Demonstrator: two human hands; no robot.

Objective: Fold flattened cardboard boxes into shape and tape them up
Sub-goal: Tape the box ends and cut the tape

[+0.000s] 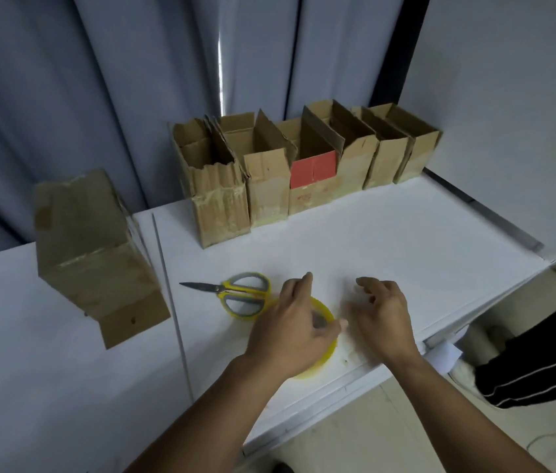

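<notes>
While the left hand [290, 326] covers the tape roll [321, 365] near the front edge of the table [406, 233], apparently gripping it (motion blur obscures the fingers), the right hand [384, 319] hovers beside it, fingers loosely curled and empty. Open boxes [266, 186] line the back edge; one taped box [89, 247] sits apart at left.

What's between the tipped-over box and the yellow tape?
The scissors lie between the box and the tape, on the table, seen in the head view.

Table [406, 240]: white.
Back: row of open boxes [269, 186].
Left: single box [92, 254].
Front: scissors [235, 290] beside yellow tape roll [327, 351].
</notes>
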